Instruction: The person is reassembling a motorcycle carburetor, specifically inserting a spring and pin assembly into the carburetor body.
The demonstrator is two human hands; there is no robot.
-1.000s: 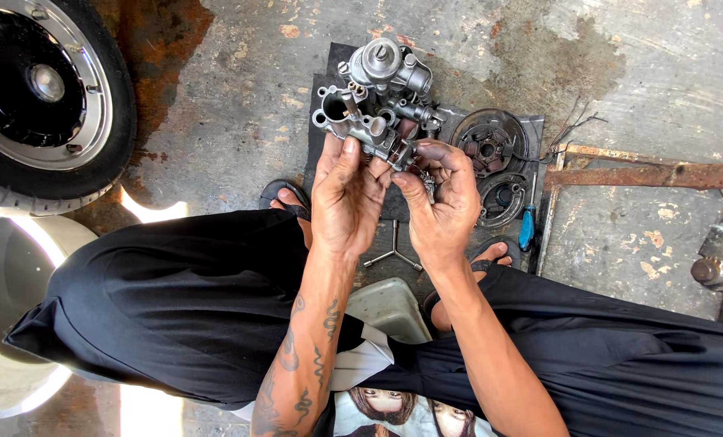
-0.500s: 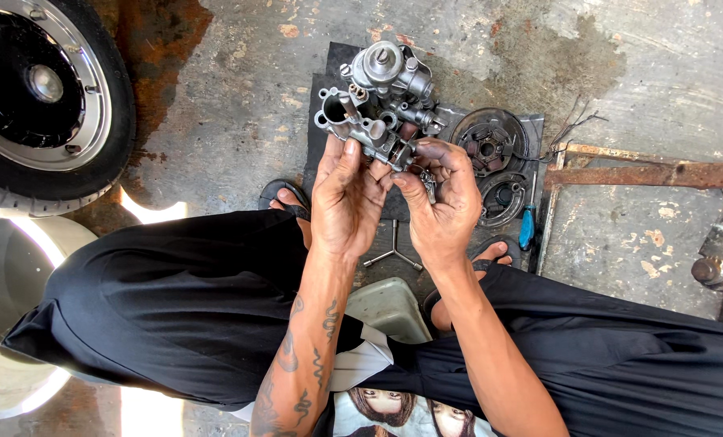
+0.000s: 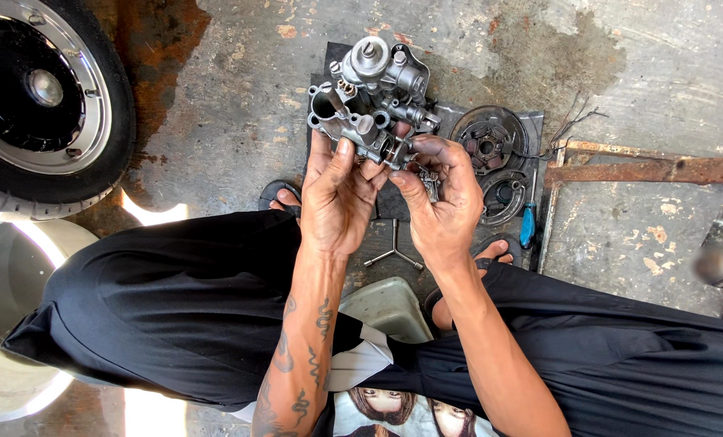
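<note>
A grey metal engine part (image 3: 371,93), with round ports and bolts, is held up above a black mat (image 3: 459,194) on the concrete floor. My left hand (image 3: 337,194) grips its near left edge from below, fingers pressed on the casting. My right hand (image 3: 438,198) holds its near right edge, thumb and fingers pinched on a small metal piece (image 3: 428,180) there.
A scooter wheel with black tyre (image 3: 42,105) lies at the far left. Two round dark discs (image 3: 491,146) and a blue-handled screwdriver (image 3: 527,222) lie on the mat. A three-armed wrench (image 3: 394,252) lies between my feet. A rusty metal frame (image 3: 645,170) stands at right.
The engine part has tilted a little in my hands. Both hands stay on it in nearly the same place.
</note>
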